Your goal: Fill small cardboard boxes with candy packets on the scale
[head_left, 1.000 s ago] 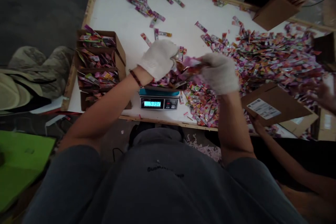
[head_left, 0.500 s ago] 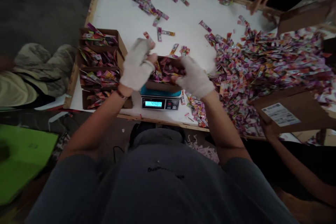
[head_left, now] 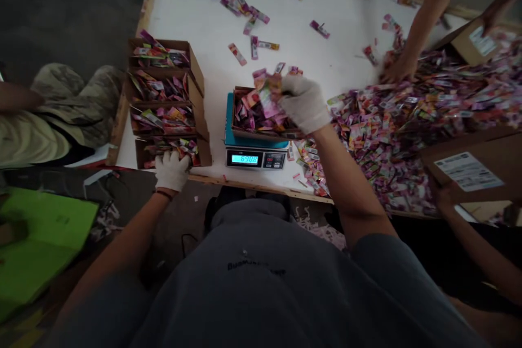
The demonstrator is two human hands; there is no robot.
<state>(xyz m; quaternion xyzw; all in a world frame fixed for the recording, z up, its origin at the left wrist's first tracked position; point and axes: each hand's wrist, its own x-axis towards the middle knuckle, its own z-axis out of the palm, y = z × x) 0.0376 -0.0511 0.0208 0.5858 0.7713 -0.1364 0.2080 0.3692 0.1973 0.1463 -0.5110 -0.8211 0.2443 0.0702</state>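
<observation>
My gloved right hand [head_left: 305, 103] is closed on several small colourful stick packets [head_left: 269, 97], partly blurred, above an open cardboard box [head_left: 261, 135]. That box holds more packets and sits on a digital scale [head_left: 256, 158] with a blue platform and a lit display. Over on the left, my gloved left hand [head_left: 173, 170] has its fingers hooked over the front wall of the nearest filled box [head_left: 204, 153]. Its fingertips reach in among the packets there, and the thumb is hard to see.
More packet-filled boxes [head_left: 196, 68] stand in a row at left. A large packet heap [head_left: 379, 136] spreads over the right of the white table [head_left: 285, 22]. A co-worker's hand [head_left: 399, 68] is in the heap; another person's hand [head_left: 444, 201] touches a labelled carton [head_left: 505, 163].
My left hand has moved from the box on the scale to the nearest left box. My right hand now holds packets above the scale's box. The display reading has risen. A co-worker's hand has reached into the heap.
</observation>
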